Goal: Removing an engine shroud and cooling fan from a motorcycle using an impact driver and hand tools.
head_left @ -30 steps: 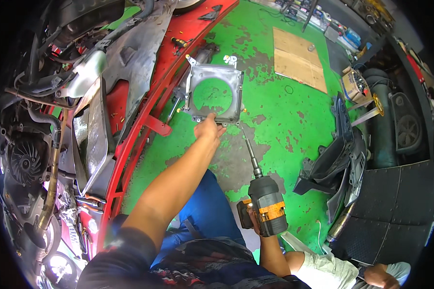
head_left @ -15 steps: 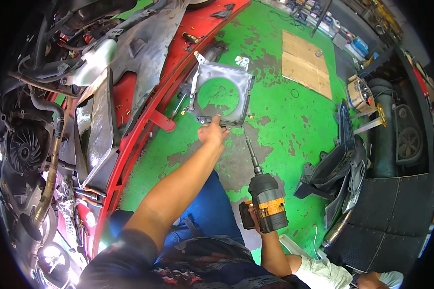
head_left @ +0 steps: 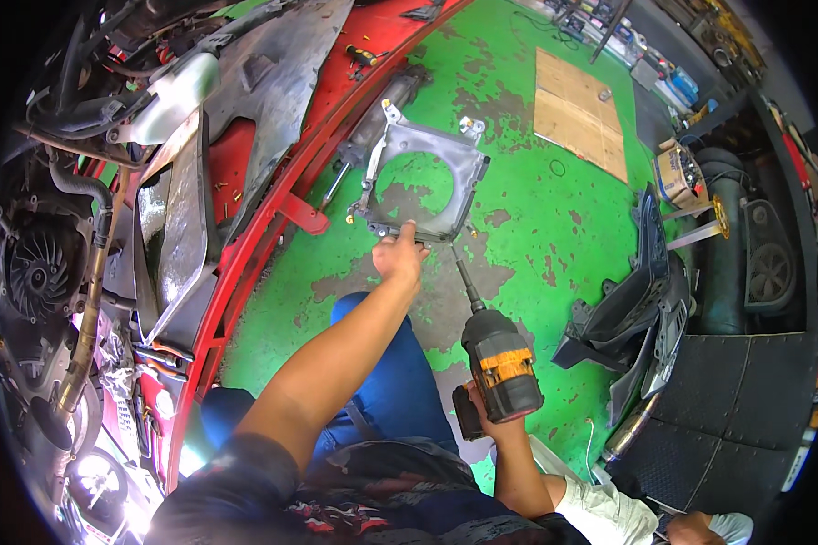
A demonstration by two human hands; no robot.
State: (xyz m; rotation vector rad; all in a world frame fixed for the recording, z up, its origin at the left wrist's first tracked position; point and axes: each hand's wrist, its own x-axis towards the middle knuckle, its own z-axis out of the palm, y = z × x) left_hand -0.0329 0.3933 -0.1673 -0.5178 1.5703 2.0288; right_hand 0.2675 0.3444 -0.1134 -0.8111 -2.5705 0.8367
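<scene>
My left hand (head_left: 398,254) grips the near edge of a square grey fan shroud (head_left: 468,186), with the thumb on top. The shroud has a big round opening and brass-coloured fittings at its corners, and it hangs in the air above the floor. In my right hand (head_left: 497,427) is a black and orange cordless impact driver (head_left: 504,363), held by its grip, fingers partly hidden behind the body. Its long extension bit (head_left: 469,285) points up toward the shroud's near right corner. The tip ends close below that corner; whether it touches is unclear.
A red lift platform (head_left: 245,238) runs along the left, bearing a partly dismantled motorcycle with a finned fan (head_left: 41,263). Black plastic fairings (head_left: 632,318) stand on the green floor at right. Cardboard (head_left: 577,118) lies farther off. Another person's light shorts (head_left: 602,513) show at the lower right.
The shroud has tilted slightly and shifted a little to the right. The driver has moved up and slightly left, bringing its bit tip closer to the shroud's near corner.
</scene>
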